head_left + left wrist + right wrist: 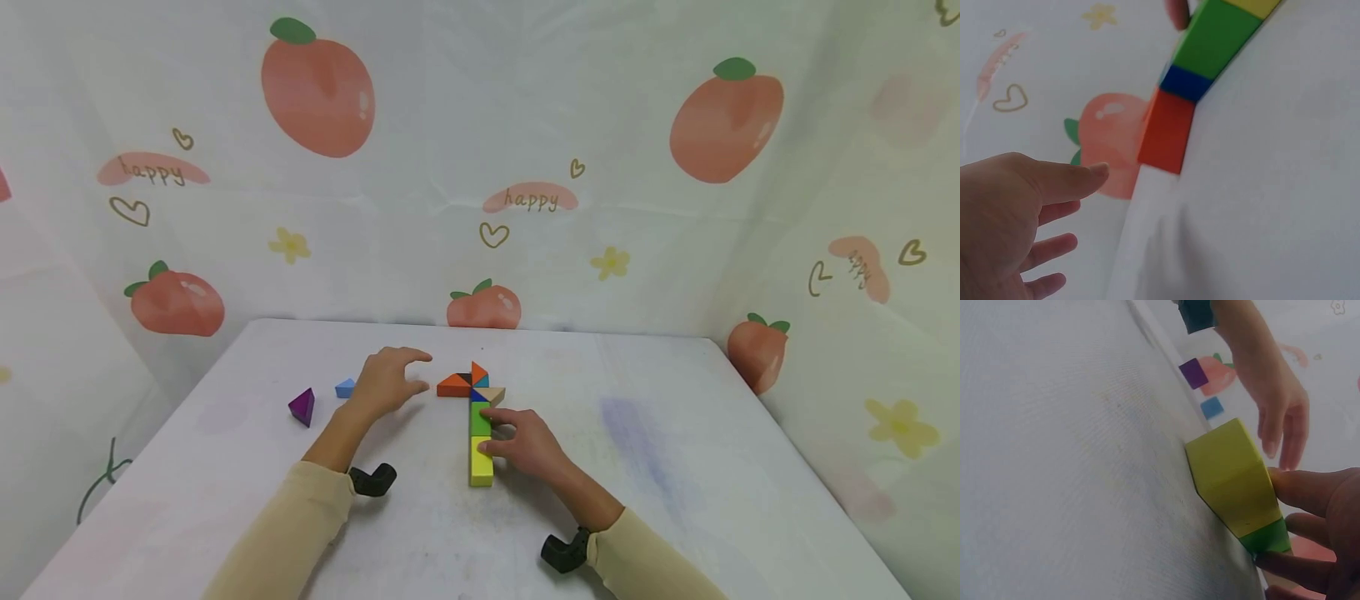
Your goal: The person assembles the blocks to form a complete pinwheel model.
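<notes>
A yellow block (482,467) and a green block (481,423) lie end to end in a line on the table. My right hand (528,442) touches both, the thumb on the yellow one and a finger on the green one. Beyond them, small prisms cluster: a dark blue prism (1186,83), an orange-red prism (453,388), a tan prism (492,393), an orange prism (478,372), and teal and dark pieces partly hidden. Left of this cluster my left hand (386,381) hovers, thumb and fingers apart, holding nothing. The orange-red prism is nearest to it.
A purple prism (303,407) and a light blue prism (345,388) lie on the left of the white table (675,433). The printed curtain (420,167) stands behind the table's far edge. A black wrist camera (566,552) sits below my right wrist.
</notes>
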The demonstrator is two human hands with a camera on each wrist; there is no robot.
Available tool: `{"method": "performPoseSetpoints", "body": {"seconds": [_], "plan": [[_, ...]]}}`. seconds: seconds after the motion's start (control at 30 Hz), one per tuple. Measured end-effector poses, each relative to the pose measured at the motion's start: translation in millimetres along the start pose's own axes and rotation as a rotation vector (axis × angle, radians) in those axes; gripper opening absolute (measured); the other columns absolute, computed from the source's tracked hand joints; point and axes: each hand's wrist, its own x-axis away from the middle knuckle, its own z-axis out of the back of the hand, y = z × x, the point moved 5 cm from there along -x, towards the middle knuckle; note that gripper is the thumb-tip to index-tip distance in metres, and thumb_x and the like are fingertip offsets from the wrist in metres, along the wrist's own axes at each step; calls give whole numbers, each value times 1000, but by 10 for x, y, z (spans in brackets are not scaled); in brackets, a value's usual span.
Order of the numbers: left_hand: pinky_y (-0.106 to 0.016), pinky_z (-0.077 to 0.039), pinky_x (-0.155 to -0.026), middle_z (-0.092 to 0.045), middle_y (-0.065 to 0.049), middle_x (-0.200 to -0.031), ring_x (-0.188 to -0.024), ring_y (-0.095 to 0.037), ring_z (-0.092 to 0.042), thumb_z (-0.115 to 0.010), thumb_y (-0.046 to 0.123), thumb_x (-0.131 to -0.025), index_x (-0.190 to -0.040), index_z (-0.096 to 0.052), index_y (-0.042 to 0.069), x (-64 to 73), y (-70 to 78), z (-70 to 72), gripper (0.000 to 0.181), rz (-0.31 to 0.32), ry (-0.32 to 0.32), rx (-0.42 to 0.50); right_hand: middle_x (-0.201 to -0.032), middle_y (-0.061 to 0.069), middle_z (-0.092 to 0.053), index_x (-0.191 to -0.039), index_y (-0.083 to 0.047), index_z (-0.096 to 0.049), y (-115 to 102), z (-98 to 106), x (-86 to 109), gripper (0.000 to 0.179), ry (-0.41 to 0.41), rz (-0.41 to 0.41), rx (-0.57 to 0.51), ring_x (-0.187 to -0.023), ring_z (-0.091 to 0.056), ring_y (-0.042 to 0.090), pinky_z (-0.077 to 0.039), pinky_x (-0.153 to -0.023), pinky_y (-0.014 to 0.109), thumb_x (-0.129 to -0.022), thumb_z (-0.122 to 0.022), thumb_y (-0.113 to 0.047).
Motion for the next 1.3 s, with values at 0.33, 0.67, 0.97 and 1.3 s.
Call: {"method": "performPoseSetpoints", "body": {"seconds": [0.33, 0.67, 0.97, 1.3], "plan": [[-60, -34, -101, -63, -11, -127, -120, -38, -52, -76, 23, -84, -126, -66, 13, 103, -315, 240, 44, 26, -22, -19, -126, 3, -63, -132, -19, -63, -4, 10, 16, 53, 1, 15, -3, -125, -46, 31, -38, -102, 55, -83, -78, -31], [-64, -36, -97, -62, -18, -127, -117, -45, -53, -75, 21, -84, -123, -67, 9, 248, -543, 290, 42, 73, -18, -2, -129, 2, -61, -133, -21, -63, -6, 7, 19, 52, -4, -13, -7, -124, -46, 29, -39, -102, 53, -84, -78, -30], [-65, -34, -95, -61, -20, -127, -116, -48, -51, -73, 24, -84, -124, -66, 10, 319, -700, 299, 43, 163, -40, -44, -129, 2, -61, -132, -21, -63, -20, 20, 11, 52, -1, -20, -5, -119, -47, 27, -42, -100, 51, -83, -78, -31], [-61, -38, -86, -67, -21, -113, -104, -45, -57, -73, 19, -84, -119, -68, 5, 418, -855, 314, 38, 201, -27, -145, -130, 3, -60, -132, -20, -63, -7, 15, -2, 52, -4, -8, -14, -119, -48, 27, -41, -100, 51, -83, -78, -32]]}}
